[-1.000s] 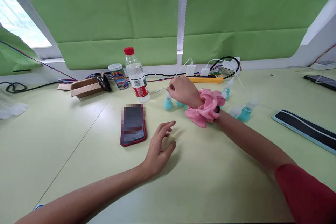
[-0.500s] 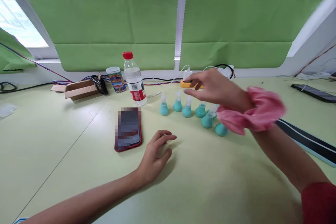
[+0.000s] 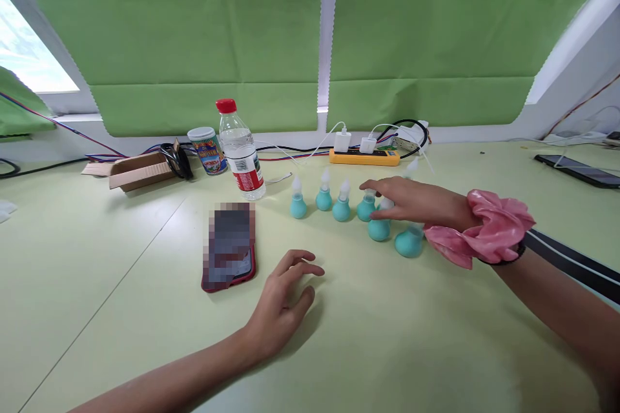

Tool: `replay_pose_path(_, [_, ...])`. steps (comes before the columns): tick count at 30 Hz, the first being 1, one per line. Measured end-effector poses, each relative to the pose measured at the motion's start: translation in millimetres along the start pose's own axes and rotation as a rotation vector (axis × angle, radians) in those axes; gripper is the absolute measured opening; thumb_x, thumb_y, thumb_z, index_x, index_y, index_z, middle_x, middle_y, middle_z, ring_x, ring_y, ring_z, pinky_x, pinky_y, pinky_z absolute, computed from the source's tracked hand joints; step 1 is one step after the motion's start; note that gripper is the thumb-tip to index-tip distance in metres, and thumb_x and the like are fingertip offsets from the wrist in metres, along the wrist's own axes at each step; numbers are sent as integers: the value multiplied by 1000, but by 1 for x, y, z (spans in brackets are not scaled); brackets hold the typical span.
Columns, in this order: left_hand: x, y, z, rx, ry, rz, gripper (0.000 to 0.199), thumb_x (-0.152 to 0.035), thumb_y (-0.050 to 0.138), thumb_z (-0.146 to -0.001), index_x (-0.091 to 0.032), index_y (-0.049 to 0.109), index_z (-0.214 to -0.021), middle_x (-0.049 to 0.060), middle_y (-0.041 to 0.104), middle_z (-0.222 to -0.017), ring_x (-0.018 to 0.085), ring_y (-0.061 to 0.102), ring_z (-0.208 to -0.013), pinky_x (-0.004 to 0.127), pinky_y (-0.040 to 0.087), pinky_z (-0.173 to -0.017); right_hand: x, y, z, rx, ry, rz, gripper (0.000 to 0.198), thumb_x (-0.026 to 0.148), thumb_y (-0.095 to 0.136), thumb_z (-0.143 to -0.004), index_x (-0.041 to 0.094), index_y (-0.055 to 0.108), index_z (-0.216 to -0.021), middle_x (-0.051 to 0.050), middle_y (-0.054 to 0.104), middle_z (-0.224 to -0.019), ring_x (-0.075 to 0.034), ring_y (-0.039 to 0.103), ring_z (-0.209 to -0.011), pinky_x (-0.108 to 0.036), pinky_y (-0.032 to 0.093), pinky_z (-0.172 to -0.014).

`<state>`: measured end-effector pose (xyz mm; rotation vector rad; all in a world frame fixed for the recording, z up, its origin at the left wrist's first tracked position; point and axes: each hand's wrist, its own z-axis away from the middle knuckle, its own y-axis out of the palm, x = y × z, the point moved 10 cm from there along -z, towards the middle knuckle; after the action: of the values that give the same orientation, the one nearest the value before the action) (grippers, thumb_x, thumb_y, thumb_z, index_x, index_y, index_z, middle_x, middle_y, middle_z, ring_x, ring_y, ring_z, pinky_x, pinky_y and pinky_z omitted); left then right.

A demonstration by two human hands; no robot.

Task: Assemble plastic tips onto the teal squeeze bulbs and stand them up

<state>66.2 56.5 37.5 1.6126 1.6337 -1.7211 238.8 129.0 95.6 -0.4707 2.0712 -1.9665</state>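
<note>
Several teal rubber bulbs with white nozzles stand in a loose row on the pale green table (image 3: 121,284); the leftmost bulb (image 3: 298,206) stands apart from my hands. My right hand (image 3: 411,202), with a pink scrunchie (image 3: 487,232) on the wrist, lies low over the right end of the row. Its fingers reach over the nozzles of one bulb (image 3: 366,209) and another bulb (image 3: 378,230), with the thumb below; no bulb is lifted. A last bulb (image 3: 408,242) sits under the wrist. My left hand (image 3: 285,300) rests on the table with fingers apart, beside a red-cased phone (image 3: 227,246).
A water bottle (image 3: 241,151), a small can (image 3: 207,150) and an open cardboard box (image 3: 135,171) stand at the back left. A yellow power strip (image 3: 363,156) with chargers and cables lies at the back. A dark flat device (image 3: 571,258) and a phone (image 3: 576,170) lie at the right.
My right hand let go of the leftmost bulb, swung right above the row, then came down onto the bulbs at the right end. My left hand stayed put.
</note>
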Motion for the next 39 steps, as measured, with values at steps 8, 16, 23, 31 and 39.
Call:
replay_pose_path(8, [-1,1,0,20,6,7,25,-7,41,-75,-19,55,-92,8,47,-107,19,46,-102,33,37,-87,26,5,-1,115,-169,-37,17,24,40,-78,23,52,-90,-2,56,-69,-15,51,-59,-25,35,-52])
replay_pose_path(16, [-7,-7,8,-55,133,76,68,-28,62,-69,-22,26,-127,13,33,-129,26,34,-117,43,32,-96,113,-26,35,32,-462,-321,14,19,42,-81,22,56,-83,0,60,-72,-12,53,-62,-23,37,-57])
replay_pose_path(23, [13,11,3,89,-88,280,25,-31,66,-64,-13,59,-80,1,57,-67,13,52,-60,23,44,-54,138,7,26,-215,-403,-867,21,27,53,-77,21,49,-96,2,54,-69,-8,48,-55,-19,39,-51])
replay_pose_path(31, [18,8,0,70,-197,286,24,-28,63,-63,-14,45,-57,-5,33,-51,6,29,-48,18,28,-43,118,45,10,-112,-242,-1204,23,39,49,-80,18,43,-73,4,42,-60,-7,39,-53,-19,34,-48])
replay_pose_path(39, [24,17,3,139,-275,391,21,-28,65,-61,-11,53,-63,-4,40,-54,7,34,-50,18,31,-46,108,64,6,-214,-162,-1393,40,50,53,-73,16,39,-57,5,36,-51,-6,33,-47,-19,28,-44])
